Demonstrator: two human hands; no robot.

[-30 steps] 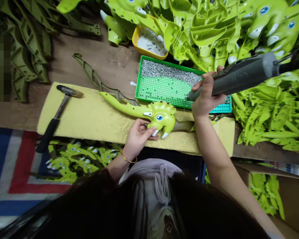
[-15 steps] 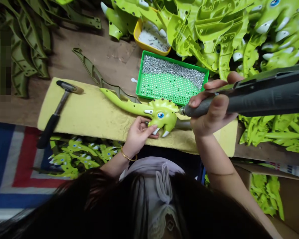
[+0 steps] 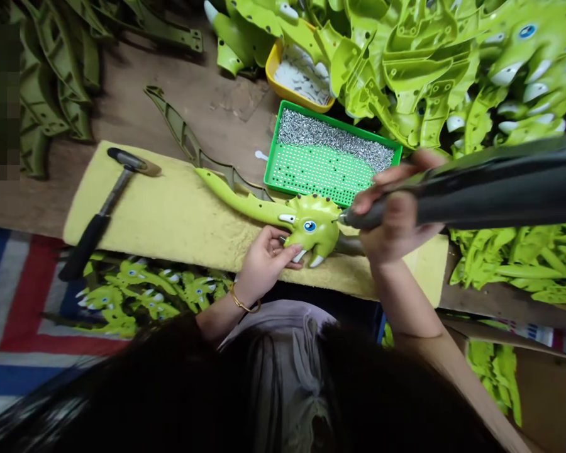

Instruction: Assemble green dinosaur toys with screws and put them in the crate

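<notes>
A lime-green plastic dinosaur toy (image 3: 317, 234) with a blue eye, white horns and a long curved piece lies on the yellow cloth pad (image 3: 179, 217). My left hand (image 3: 267, 260) pinches it by the mouth and a white horn. In my right hand (image 3: 396, 217) is a dark power screwdriver (image 3: 490, 182), held level and slightly blurred. Its tip meets the edge of the toy's frill, at the right of the head. Whether a screw sits at the tip is too small to tell. Behind the toy lies an olive-green curved strip (image 3: 183, 135).
A green perforated tray (image 3: 306, 170) of small screws stands behind the toy, near a yellow tub (image 3: 283, 82) of white pieces. A hammer (image 3: 108, 207) rests at the pad's left. Green toy parts (image 3: 405, 63) are heaped at the back; a cardboard box (image 3: 547, 390) stands lower right.
The view has shifted a little, so most things sit slightly further right or lower. The screwdriver looks more blurred. Both hands keep their holds, and the tip stays at the frill.
</notes>
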